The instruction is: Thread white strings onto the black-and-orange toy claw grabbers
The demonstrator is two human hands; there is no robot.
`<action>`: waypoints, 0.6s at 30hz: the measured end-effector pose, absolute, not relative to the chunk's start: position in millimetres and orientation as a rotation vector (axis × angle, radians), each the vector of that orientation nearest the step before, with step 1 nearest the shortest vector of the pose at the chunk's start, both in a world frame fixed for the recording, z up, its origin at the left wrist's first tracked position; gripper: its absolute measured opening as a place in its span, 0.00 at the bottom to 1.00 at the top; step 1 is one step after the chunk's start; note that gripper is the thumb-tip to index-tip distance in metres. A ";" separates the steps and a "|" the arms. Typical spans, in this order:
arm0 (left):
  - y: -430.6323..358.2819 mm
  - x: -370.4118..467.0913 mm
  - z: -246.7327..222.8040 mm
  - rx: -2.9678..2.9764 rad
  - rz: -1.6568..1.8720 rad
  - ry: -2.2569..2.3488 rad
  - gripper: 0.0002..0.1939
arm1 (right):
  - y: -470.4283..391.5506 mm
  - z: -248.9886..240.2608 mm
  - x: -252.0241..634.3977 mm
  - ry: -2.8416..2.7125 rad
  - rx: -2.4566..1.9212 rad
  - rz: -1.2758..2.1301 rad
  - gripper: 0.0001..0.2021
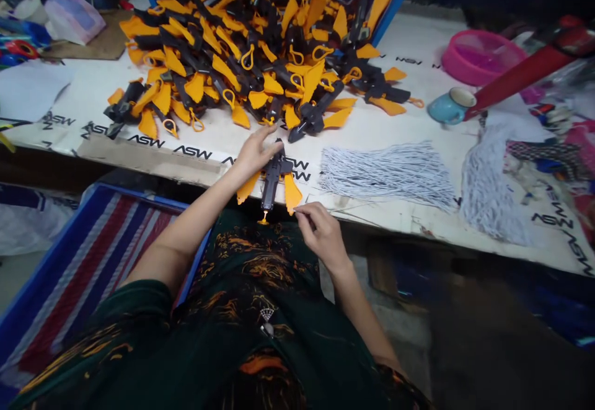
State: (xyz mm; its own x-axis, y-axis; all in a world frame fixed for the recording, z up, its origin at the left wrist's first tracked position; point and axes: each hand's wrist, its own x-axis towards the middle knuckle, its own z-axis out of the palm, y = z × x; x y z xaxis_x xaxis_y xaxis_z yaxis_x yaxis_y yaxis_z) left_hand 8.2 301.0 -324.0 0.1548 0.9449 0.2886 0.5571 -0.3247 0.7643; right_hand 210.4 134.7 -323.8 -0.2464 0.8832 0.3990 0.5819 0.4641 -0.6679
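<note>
A black plastic toy with orange wings (275, 177) lies at the table's front edge, its orange loop end hanging over the edge towards me. My left hand (256, 151) is at its far end, thumb and fingers closed about the narrow black tip. Close to the tip of the toy's right orange wing (292, 193), my right hand (322, 231) is pinched; anything between those fingertips is too small to make out. Beyond my hands, a big heap of similar black and orange toys (223, 56) covers the back of the table.
A bundle of thin white strings (388, 174) lies to the right, with a second bundle (493, 187) beside it. Farther off are a blue mug (449, 109), a pink basin (483, 56) and a red tube (534, 69). A striped cloth bin (102, 261) stands below left.
</note>
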 end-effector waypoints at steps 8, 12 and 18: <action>137.1 -12.8 -341.0 1.701 1.190 1.516 0.10 | 124.8 -347.0 188.0 -1.970 -1.274 0.656 0.10; 117.0 -7.8 -370.3 1.294 1.011 1.445 0.14 | 129.9 -351.4 175.1 -2.079 -1.347 0.578 0.10; 126.3 -3.2 -380.6 1.038 0.982 1.249 0.21 | 132.7 -359.2 164.8 -2.146 -1.393 0.434 0.11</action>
